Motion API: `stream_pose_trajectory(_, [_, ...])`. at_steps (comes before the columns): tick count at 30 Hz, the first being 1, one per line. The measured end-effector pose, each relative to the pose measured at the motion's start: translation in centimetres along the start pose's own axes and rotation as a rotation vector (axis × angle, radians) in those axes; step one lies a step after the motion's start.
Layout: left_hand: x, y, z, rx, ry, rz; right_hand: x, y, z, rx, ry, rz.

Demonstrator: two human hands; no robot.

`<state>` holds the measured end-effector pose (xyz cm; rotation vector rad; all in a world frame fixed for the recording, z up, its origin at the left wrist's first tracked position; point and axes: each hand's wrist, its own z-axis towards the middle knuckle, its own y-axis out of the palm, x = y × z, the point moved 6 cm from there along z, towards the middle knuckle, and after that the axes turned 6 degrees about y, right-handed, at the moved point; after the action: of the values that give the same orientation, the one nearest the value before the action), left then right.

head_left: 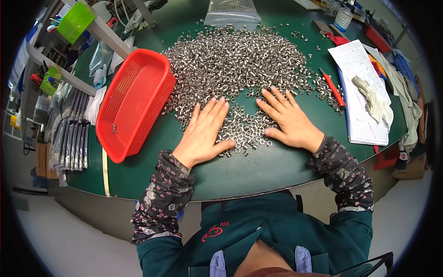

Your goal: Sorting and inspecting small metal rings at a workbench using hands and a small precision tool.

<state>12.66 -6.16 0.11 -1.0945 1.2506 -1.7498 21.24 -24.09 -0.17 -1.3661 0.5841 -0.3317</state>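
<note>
A: What are the hands doing at the near edge of the table point(277, 171)?

B: Both lie flat, palms down, fingers spread. The left hand point(203, 134) and right hand point(288, 122) grasp nothing; they press on the near fringe of the heap of small metal nuts point(235, 64). A thin layer of nuts point(247, 131) lies in the gap between the two hands and under their fingertips.

A: So which step is this, would you say?

B: I judge it a spreading or sorting step: the nuts nearest the palms lie flattened to a single layer, while the main heap sits thick beyond the fingertips.

A: And what would a next move call for?

B: Light, even pressure, I think, so the loose pieces slide and do not roll off the near edge by the wrists. Picking any up would mean curling the fingers first, since both hands are fully open now.

A: What lies around them?

B: Just to the outside of the left hand, a red mesh basket point(134, 104), tilted and almost empty. Beyond the right hand, a red-handled tool point(333, 88), then papers point(364, 92) with a glove point(371, 97) on top. Farthest, past the heap, a clear bag point(230, 11).
</note>
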Motion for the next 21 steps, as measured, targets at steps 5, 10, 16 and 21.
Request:
stream_pose_trajectory(5, [3.0,0.5,1.3,-0.048,0.145,0.032,-2.9,0.3,-0.3,0.012,-0.187,0.138])
stream_pose_trajectory(10, [0.4,0.4,1.7,0.008,0.011,0.099,-1.1,-0.3,0.2,0.087,-0.041,0.005])
stream_pose_trajectory(16, [2.9,0.7,1.6,-0.048,0.107,0.059,-1.9,-0.1,-0.5,0.112,-0.098,0.038])
stream_pose_trajectory(21, [1.9,0.4,1.4,0.044,0.060,0.131,-1.7,-0.7,-0.5,0.165,-0.029,0.021])
